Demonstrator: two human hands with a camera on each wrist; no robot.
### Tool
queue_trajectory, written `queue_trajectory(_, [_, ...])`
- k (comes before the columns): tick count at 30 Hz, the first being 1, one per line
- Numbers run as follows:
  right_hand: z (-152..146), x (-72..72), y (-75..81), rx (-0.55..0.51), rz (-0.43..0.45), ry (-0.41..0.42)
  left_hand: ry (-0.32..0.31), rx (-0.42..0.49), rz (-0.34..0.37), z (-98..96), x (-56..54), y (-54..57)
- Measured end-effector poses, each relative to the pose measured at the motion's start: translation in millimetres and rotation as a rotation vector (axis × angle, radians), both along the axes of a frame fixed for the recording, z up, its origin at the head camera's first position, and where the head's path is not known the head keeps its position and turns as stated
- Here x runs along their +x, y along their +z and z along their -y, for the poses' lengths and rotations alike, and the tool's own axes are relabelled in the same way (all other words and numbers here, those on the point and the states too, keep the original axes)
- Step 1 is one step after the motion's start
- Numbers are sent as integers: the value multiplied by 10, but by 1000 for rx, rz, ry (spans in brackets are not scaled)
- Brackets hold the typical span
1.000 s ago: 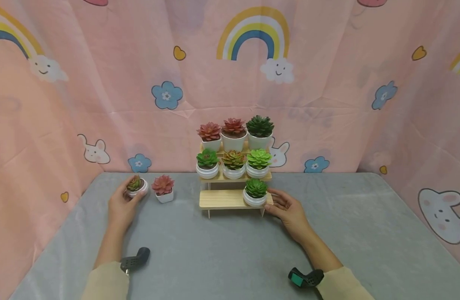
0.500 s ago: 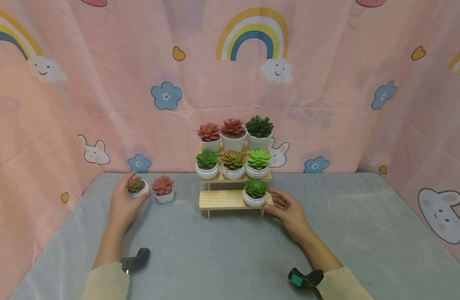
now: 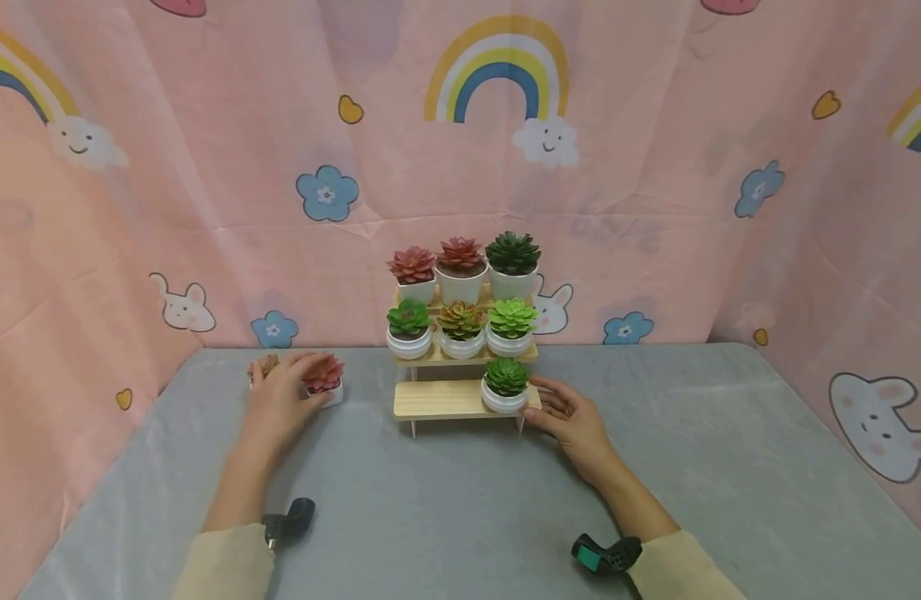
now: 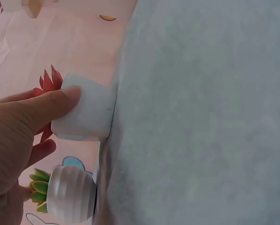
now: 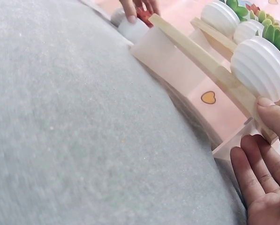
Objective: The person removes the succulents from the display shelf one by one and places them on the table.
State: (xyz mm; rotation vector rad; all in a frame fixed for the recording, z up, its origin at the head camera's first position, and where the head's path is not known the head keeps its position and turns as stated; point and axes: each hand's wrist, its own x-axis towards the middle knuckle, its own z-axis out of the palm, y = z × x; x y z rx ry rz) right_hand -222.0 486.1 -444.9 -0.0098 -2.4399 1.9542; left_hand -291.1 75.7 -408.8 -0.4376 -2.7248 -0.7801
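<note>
My left hand [image 3: 275, 410] is at the far left of the table, at a potted pink-red succulent [image 3: 327, 374]. In the left wrist view its thumb presses the white square pot [image 4: 90, 112], with fingers on the far side. Beside it, partly hidden by that hand, stands a green succulent in a ribbed round pot [image 4: 70, 193]. My right hand [image 3: 578, 427] holds the right end of the lowest shelf of a wooden tiered stand [image 3: 436, 402]: thumb at the front edge, fingers behind. On that shelf end sits a green succulent [image 3: 506, 379] in a white pot.
Two upper tiers of the stand carry potted succulents: red ones [image 3: 461, 258] and a dark green one [image 3: 513, 254] on top, then green, orange-tinged [image 3: 462, 321] and lime ones in the middle. A pink patterned cloth [image 3: 640, 150] hangs behind the grey table [image 3: 460, 517].
My left hand has let go of the green succulent in its round pot and moved right to the pink-red one. The right hand stays at the stand. The head view has shifted slightly.
</note>
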Motion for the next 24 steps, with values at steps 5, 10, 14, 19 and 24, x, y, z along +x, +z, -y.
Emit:
queue_trajectory(5, [-7, 5, 4, -7, -4, -1, -44, -32, -77, 56, -17, 20])
queue_trajectory(10, [-7, 26, 26, -10, 2, -3, -80, -82, -100, 156, -21, 53])
queue_trajectory(14, [-11, 37, 31, -11, 6, -7, -61, -77, -73, 225, -11, 46])
queue_trajectory(19, [-14, 34, 15, -4, 1, -11, -36, -77, -65, 234, -13, 17])
queue_trajectory(24, [0, 11, 6, 11, -5, -16, -37, -76, -51, 166, 5, 52])
